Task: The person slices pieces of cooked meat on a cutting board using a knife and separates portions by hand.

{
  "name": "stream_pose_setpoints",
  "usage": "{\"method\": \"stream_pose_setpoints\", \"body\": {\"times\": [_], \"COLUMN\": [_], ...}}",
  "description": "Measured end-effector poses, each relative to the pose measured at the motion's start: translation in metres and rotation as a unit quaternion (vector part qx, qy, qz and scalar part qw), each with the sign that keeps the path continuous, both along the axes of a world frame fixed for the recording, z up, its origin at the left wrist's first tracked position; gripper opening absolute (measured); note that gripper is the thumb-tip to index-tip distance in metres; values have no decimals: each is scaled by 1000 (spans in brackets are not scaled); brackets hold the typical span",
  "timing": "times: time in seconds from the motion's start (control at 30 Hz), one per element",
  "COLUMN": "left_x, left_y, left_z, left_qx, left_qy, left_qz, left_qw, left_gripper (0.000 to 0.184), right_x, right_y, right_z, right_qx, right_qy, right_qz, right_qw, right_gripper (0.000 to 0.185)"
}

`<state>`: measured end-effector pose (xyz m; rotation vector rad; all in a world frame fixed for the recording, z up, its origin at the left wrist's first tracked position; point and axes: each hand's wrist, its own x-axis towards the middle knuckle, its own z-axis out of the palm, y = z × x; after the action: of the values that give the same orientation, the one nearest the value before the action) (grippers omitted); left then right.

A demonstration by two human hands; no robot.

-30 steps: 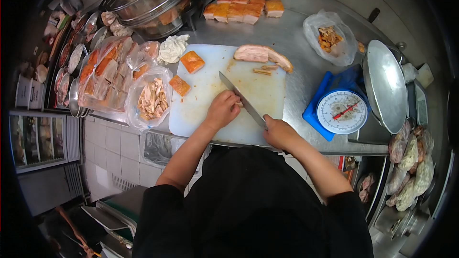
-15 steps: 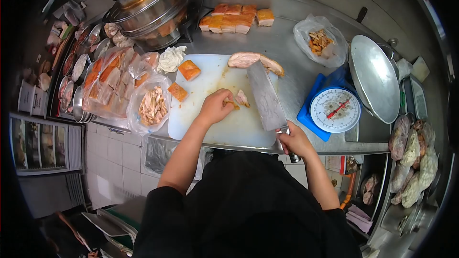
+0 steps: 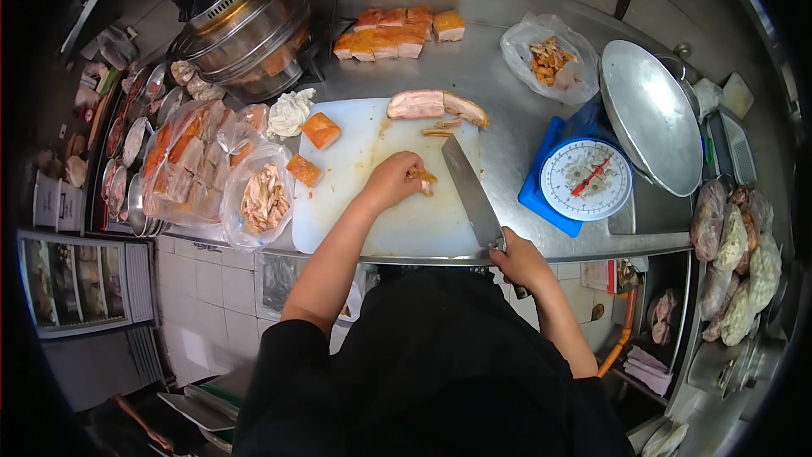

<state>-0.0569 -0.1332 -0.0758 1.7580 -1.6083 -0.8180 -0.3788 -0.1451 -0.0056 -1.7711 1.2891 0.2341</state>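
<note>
A small meat piece is pinched in the left hand at the cutting board's middle; the right hand grips a cleaver just beside. Bagged scraps look already cut; a longer strip lies largely whole.

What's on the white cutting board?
Two browned meat pieces, one at the left edge; a long slab at the far-right corner; thin strips; scraps by the left hand. Board beneath these and the cleaver: hidden.

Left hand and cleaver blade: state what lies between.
In the head view, a small meat piece at the left hand, then a bare strip of cutting board before the cleaver blade.
</note>
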Motion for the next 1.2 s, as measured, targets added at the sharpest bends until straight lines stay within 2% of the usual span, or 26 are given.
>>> {"method": "stream_pose_setpoints", "body": {"times": [0.03,0.1,0.23,0.33,0.4,0.53,0.6,0.7,0.73,0.8,0.9,1.1,1.2], "left_x": [0,1,-1,0,5,0,-7,-9,-9,-10,-19,-28,-29], "left_y": [1,3,8,7,0,-5,-1,15,19,27,31,27,24], "left_z": [-2,-5,-7,0,5,1,-4,-6,-12,-23,-32,-33,-36], "left_qx": [0,-83,-103,-77,26,18,-79,-118,-118,-187,-222,-258,-249], "left_qy": [2,-23,-12,21,35,13,32,5,4,-57,-53,-72,-83], "left_qz": [0,-72,-61,-41,-123,-126,-16,35,34,37,84,96,97], "left_qw": [1000,994,993,996,991,992,996,992,992,980,970,959,960], "left_gripper": [22,22,16,12,11,15,17,18,18,16,14,12,13], "right_x": [-1,-2,-2,-2,0,1,-2,-2,-2,-2,3,13,10], "right_y": [0,-2,-3,-3,-2,-1,0,-1,-1,0,2,9,12], "right_z": [-2,-5,-7,-8,-5,0,-5,-10,-10,-11,-7,28,40], "right_qx": [-6,-12,-22,-22,-21,-14,-19,-25,-35,-45,-101,-156,-199], "right_qy": [-4,-8,4,8,9,11,6,3,6,9,18,42,37], "right_qz": [7,15,24,23,23,19,17,18,24,31,58,116,183], "right_qw": [1000,1000,999,999,999,1000,1000,1000,999,998,993,980,962], "right_gripper": [42,42,44,46,46,46,46,46,46,46,42,30,26]}}
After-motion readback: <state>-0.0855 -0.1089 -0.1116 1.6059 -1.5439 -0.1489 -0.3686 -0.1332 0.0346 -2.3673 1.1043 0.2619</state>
